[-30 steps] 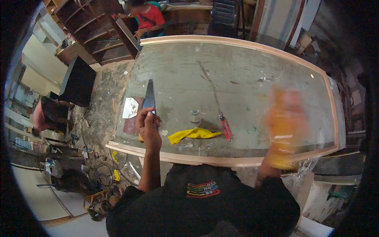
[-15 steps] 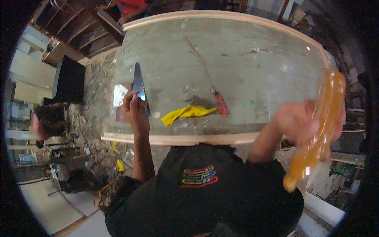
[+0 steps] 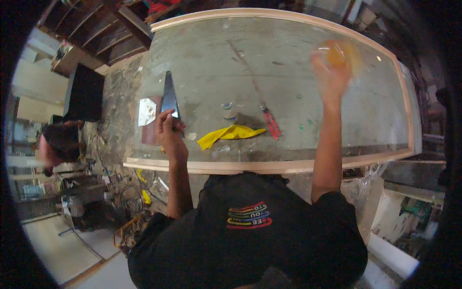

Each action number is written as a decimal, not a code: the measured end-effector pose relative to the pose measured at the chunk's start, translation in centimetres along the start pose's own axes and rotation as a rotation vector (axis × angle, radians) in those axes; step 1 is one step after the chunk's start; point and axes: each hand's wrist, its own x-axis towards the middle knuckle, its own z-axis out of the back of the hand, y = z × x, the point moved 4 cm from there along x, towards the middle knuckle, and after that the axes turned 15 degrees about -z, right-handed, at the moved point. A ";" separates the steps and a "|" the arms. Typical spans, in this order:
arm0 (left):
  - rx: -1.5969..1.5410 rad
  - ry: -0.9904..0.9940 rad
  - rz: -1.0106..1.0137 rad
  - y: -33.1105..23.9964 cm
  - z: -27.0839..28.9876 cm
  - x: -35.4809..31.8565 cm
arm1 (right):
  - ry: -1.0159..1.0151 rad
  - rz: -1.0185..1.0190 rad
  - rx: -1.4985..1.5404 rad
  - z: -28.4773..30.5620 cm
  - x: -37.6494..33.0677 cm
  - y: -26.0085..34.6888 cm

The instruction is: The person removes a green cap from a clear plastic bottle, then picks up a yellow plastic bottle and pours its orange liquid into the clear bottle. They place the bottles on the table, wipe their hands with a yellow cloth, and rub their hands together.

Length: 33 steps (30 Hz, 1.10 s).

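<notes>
My left hand (image 3: 171, 134) hovers over or rests at the handle end of a hand saw (image 3: 168, 94) on the left of the table. Its fingers are curled, and whatever lies between them is hidden. The saw's blade points away from me. Over the far right of the table, my right hand (image 3: 332, 79) grips an amber, see-through plastic bottle (image 3: 337, 53), smeared by motion. Between my hands lie a crumpled yellow cloth (image 3: 231, 135) and a red-handled tool with a long thin shaft (image 3: 271, 123).
A pale wooden strip (image 3: 231, 167) edges the grey table (image 3: 288, 101). Beside the saw lie a reddish-brown board (image 3: 150, 135) and a white sheet (image 3: 148, 111). Small round lids (image 3: 227, 106) sit mid-table. A black box (image 3: 84, 94) stands left; a person in red (image 3: 161, 6) is at the far left.
My right hand has swung the amber bottle from beyond the table's near right side to above its far right part. My left hand has shifted slightly; the saw stays put.
</notes>
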 end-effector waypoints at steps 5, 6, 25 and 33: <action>0.159 0.119 -0.118 -0.2 -1.2 0.6 | 0.314 -0.356 0.395 -0.7 -1.9 -6.6; 0.142 0.158 -0.115 -0.5 -1.9 0.3 | 0.490 -0.321 0.440 -1.2 -3.3 -6.3; -0.068 0.784 -0.212 -8.1 -13.5 -0.8 | 1.069 -0.400 0.471 -2.8 -10.4 5.0; -0.117 0.754 -0.182 -9.2 -14.9 0.0 | 1.206 -0.377 0.269 -3.4 -10.8 5.8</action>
